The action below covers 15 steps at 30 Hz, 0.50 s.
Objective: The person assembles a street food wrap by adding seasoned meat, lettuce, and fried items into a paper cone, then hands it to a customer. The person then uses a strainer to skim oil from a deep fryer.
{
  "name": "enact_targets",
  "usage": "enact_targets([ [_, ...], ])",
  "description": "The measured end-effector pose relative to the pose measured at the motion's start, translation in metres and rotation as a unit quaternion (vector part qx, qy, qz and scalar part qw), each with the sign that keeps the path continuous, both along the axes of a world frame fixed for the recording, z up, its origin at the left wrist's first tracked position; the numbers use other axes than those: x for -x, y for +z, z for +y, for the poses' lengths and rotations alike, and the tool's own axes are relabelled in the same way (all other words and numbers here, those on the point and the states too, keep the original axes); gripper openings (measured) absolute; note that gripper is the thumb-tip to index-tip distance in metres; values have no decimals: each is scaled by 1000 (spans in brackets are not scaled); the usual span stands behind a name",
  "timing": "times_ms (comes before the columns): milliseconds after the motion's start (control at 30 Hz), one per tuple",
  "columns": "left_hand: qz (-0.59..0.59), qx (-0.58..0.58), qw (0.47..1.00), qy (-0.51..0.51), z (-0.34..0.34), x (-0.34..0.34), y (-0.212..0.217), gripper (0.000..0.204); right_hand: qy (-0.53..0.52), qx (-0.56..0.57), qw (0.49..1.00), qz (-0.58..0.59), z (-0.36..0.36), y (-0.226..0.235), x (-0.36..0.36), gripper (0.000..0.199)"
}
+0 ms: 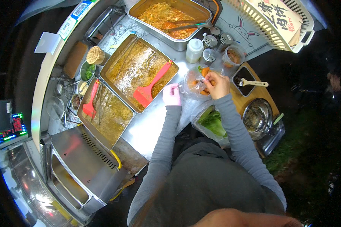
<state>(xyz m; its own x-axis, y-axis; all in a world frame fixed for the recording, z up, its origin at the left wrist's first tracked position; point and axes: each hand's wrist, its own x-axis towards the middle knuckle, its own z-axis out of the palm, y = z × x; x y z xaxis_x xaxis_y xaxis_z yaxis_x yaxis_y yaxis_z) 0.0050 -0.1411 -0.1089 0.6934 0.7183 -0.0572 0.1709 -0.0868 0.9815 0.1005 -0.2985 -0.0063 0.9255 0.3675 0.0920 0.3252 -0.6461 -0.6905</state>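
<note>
Clear plastic makes one bag (195, 85), and it sits on the steel counter (155, 121) just in front of the person. Orange food bits are inside it. The left hand (171, 94) pinches the bag's left edge with closed fingers. The right hand (217, 84) is closed on the bag's right side, at the top. The bag's mouth is stretched wide between the two hands, so its long side runs left to right.

Two big trays (140, 68) of brown food lie to the left, each with one red spatula (149, 89) in it. A third tray (170, 17) at the top holds orange food and one pair of tongs (187, 25). One white bottle (194, 50) stands by four small shakers (210, 41). One bag of greens (213, 123) lies under the right arm.
</note>
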Motion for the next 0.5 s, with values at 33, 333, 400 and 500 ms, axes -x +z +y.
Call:
enact_targets([
  [33, -56, -199, 978, 24, -1, 3, 15, 13, 4, -20, 999, -36, 0, -1, 0, 15],
  [333, -118, -186, 972, -78, -4, -1, 43, 12, 12, -179, 983, 39, 7, 0, 7, 19],
  [400, -112, -66, 991, -37, 4, 6, 20, 12, -20, -192, 980, 38, 5, -2, 6, 18],
  [500, 48, 65, 996, -25, 6, 17, 3, 13, -12, -205, 977, 54, 3, -3, 5, 15],
])
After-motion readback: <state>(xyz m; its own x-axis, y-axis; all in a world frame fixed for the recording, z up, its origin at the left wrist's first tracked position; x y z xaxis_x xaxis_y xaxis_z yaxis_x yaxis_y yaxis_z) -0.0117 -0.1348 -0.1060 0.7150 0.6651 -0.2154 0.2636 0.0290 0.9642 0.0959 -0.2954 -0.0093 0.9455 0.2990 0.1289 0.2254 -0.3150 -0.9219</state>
